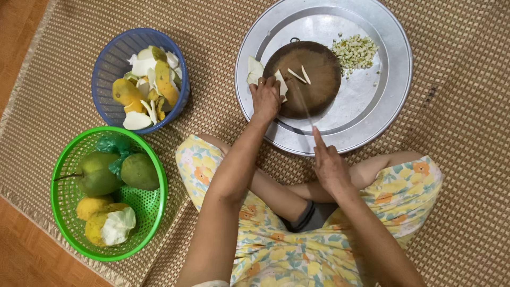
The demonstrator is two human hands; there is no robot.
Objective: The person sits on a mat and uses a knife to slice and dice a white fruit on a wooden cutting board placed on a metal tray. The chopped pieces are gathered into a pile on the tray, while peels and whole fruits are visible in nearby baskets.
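left hand [265,98] grip clamped on pale slice [281,85] (on round board [319,85]) | right hand [329,165] grip clamped on knife [304,103]

Bare arms; yellow floral garment [276,250], blue and orange flowers.

Head view, steeply downward, close overhead

Blue basket [109,66], green basket [64,196] — silver tray [393,64], brown board [319,85], woven tan mat [467,159].
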